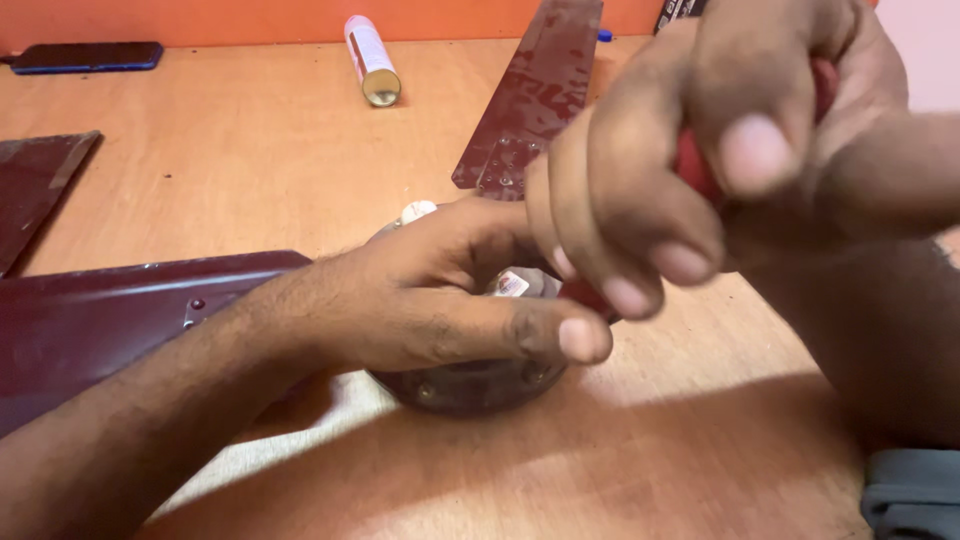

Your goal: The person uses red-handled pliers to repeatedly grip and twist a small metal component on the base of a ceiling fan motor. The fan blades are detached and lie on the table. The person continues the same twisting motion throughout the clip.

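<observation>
My left hand (pixel 440 295) lies over a round dark maroon fan motor hub (pixel 470 385) on the wooden table, fingers wrapped around its top. A small white part (pixel 416 211) and a red-and-white piece (pixel 512 285) of the hub show between the fingers. My right hand (pixel 720 150) is raised close to the camera, fist closed around a red tool handle (pixel 695 170) whose lower end points down at the hub. A maroon fan blade (pixel 110 320) is joined to the hub on the left. Most of the hub is hidden by my hands.
A second maroon fan blade (pixel 535 90) lies at the back middle and a third (pixel 40 180) at the far left. A white tube with a gold end (pixel 372 62) and a dark phone (pixel 85 55) lie near the orange wall. Grey cloth (pixel 910 495) sits bottom right.
</observation>
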